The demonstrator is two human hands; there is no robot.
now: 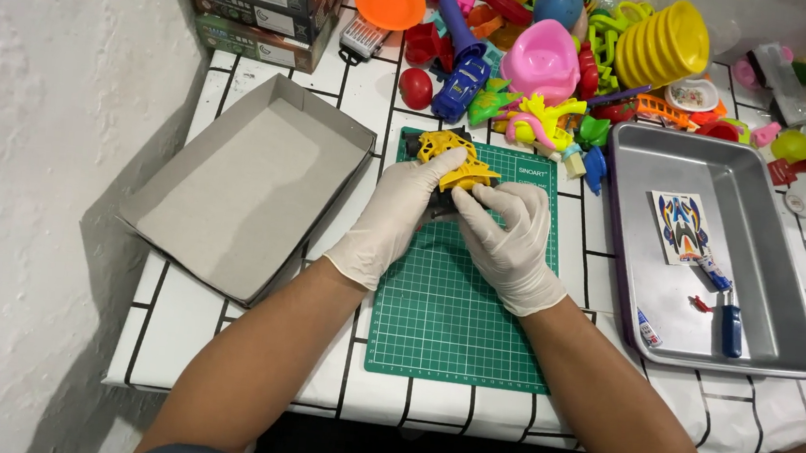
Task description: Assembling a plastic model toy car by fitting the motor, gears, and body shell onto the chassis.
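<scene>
Both gloved hands, left (394, 214) and right (511, 238), grip the yellow toy car (454, 160) over the mat (459, 309), mid-assembly; needs steady fingertip alignment.

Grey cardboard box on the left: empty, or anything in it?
Empty. The grey cardboard box lies open-topped and only its bare floor shows; nothing sits inside it.

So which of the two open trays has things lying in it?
The metal tray to the right of the green mat: it holds a sticker sheet and a small blue screwdriver. The grey cardboard tray on the left holds nothing.
</scene>
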